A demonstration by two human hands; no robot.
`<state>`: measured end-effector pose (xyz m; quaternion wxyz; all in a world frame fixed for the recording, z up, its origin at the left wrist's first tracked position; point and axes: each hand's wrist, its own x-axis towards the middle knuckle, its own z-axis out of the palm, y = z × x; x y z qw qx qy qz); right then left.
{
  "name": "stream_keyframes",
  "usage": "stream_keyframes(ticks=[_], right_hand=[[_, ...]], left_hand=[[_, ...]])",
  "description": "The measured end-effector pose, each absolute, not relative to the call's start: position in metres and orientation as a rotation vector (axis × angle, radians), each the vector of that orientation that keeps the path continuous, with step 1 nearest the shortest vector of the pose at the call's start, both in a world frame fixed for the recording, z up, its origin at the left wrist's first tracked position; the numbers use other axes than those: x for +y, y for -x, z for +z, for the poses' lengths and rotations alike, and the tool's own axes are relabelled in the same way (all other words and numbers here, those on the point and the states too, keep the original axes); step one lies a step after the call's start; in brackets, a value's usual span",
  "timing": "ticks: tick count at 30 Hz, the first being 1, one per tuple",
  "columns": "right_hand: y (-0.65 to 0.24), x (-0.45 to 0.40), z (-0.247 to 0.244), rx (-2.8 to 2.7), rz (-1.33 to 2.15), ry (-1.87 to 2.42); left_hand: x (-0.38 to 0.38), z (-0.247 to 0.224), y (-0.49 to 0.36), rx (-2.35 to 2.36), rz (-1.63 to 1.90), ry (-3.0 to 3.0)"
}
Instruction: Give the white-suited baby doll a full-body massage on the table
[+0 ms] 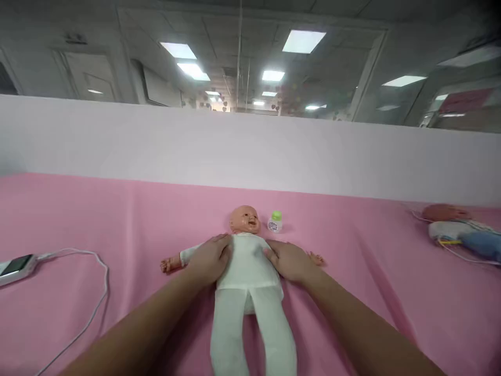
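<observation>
A baby doll in a white top and white trousers lies on its back on the pink cover, its bare head away from me. My left hand is closed over the doll's upper arm and shoulder at the left, thumb against the chest side. At the other shoulder, my right hand holds the doll in the same way, covering most of that arm. Both doll hands stick out sideways past mine. Beside the head stands a small clear bottle with a green cap and a printed label.
At the left lies a white handheld device with a dark screen and a cable curving over the pink cover. A second doll in white and blue lies far right. A white panel and mirror-like glass stand behind.
</observation>
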<state>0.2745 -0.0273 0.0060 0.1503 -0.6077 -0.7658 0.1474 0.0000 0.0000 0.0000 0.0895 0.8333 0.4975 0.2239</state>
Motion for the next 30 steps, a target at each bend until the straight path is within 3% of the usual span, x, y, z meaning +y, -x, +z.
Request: stream_keyframes(ticks=[5,8,20,30], right_hand=[[-0.276,-0.028,0.006,-2.241,0.397,1.703],[-0.276,-0.025,0.003,-2.253,0.380,1.696],[-0.278,-0.028,0.001,-2.255,0.395,1.676],[-0.283,-0.030,0.000,-2.228,0.358,1.504]], left_hand=[[-0.066,0.016,-0.011,0.768,0.540,-2.669],[-0.085,0.023,-0.019,0.629,0.373,-2.649],[-0.002,-0.004,-0.028,1.074,0.484,-2.573],[0.004,-0.012,-0.004,1.441,0.592,-2.415]])
